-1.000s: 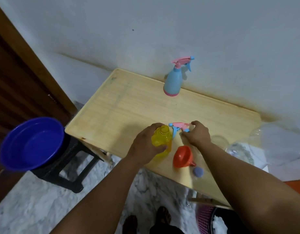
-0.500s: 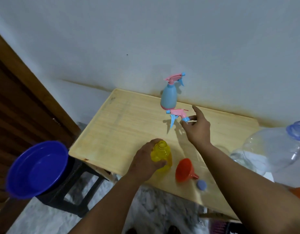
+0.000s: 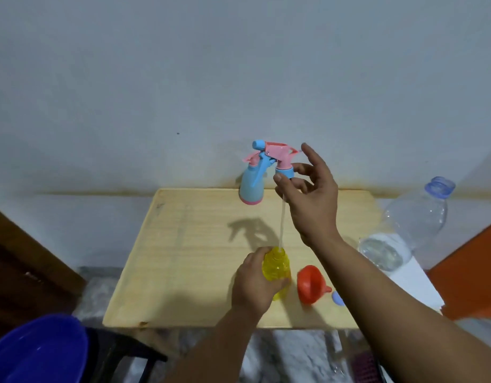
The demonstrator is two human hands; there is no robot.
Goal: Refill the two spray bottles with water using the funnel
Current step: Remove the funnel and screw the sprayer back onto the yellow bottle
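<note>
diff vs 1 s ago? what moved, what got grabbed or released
The right hand has lifted the pink-and-blue spray head up off the yellow bottle; the dip tube is drawn almost clear, its tip still at the neck. No new grasp or release. Unchanged: the left hand grips the yellow bottle, the orange funnel lies beside it, and the blue spray bottle stands by the wall.

Yellow bottle (image 3: 276, 268) upright, uncapped, spray head (image 3: 277, 156) lifted; blue bottle (image 3: 251, 186) capped; red funnel (image 3: 310, 284) sideways
</note>
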